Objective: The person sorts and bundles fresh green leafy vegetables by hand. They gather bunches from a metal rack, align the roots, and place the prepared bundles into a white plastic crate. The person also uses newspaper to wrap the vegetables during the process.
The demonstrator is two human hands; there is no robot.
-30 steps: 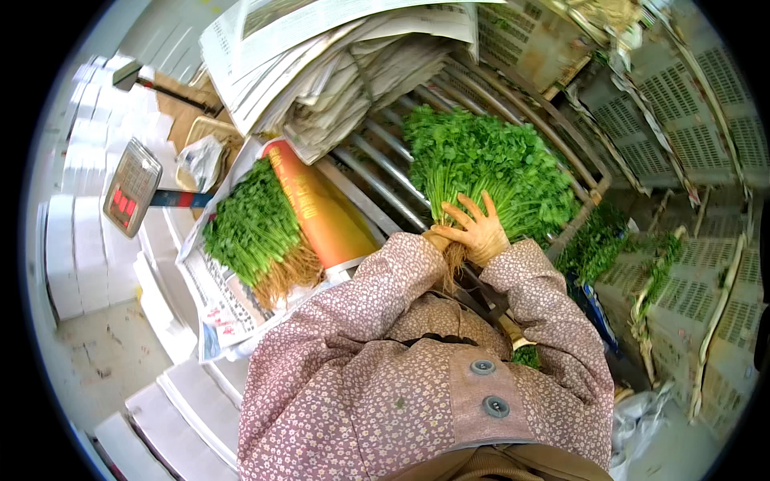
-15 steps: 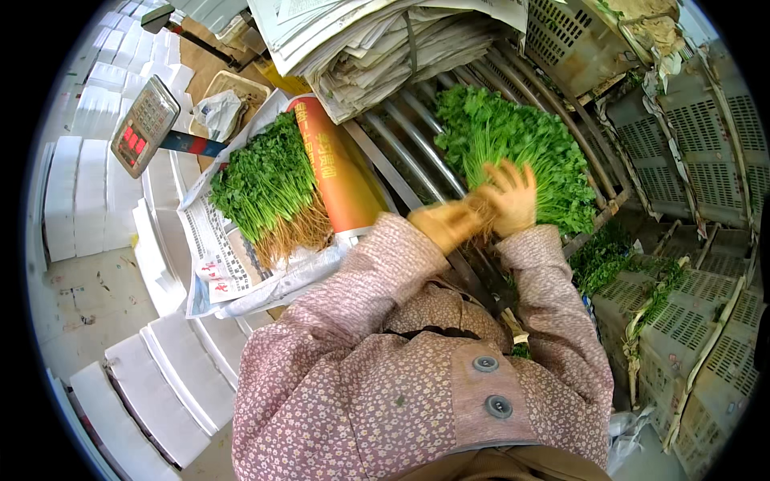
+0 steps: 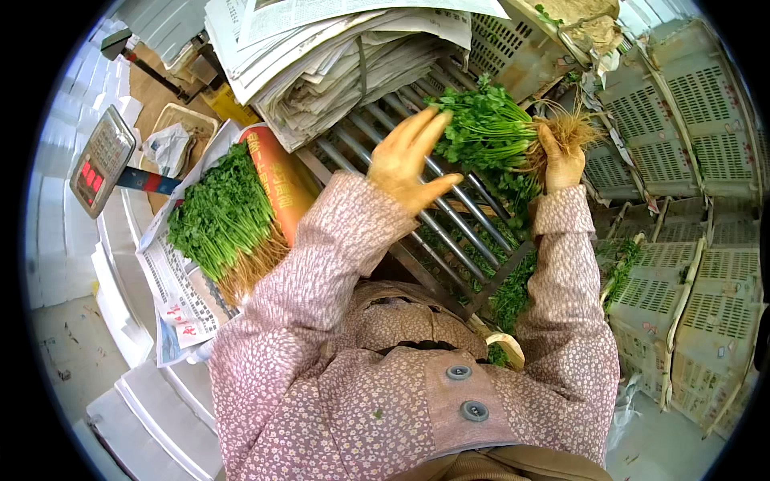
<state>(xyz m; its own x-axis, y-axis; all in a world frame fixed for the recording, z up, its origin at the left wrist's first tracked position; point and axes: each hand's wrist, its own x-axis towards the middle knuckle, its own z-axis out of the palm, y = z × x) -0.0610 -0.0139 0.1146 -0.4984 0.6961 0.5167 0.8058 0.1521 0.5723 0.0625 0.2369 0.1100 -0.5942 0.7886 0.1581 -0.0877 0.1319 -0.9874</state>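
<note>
My right hand (image 3: pixel 564 167) is closed around the root end of a leafy coriander bunch (image 3: pixel 488 132), over the far right part of a metal bar rack (image 3: pixel 461 210). The bunch lies sideways, its leaves to the left and its tangled pale-brown roots to the right of my fingers. My left hand (image 3: pixel 409 163) hovers above the bars beside the leaves, fingers spread and nothing in it; I cannot tell if a fingertip brushes the leaves. To the left, a bigger coriander pile (image 3: pixel 224 210) rests on newspaper (image 3: pixel 180 301), roots toward me.
A tied newspaper stack (image 3: pixel 321 76) stands beyond the rack. At left are a scale display (image 3: pixel 103 163) and white foam boxes (image 3: pixel 152 421). An orange printed sheet (image 3: pixel 281 180) borders the pile. Slotted plastic crates (image 3: pixel 662 104) line the right. More greens (image 3: pixel 513 297) lie under the bars.
The two hands have parted. My right hand has carried a bunch right and away, its roots now pointing right. My left hand has opened and moved left. The whole view has shifted.
</note>
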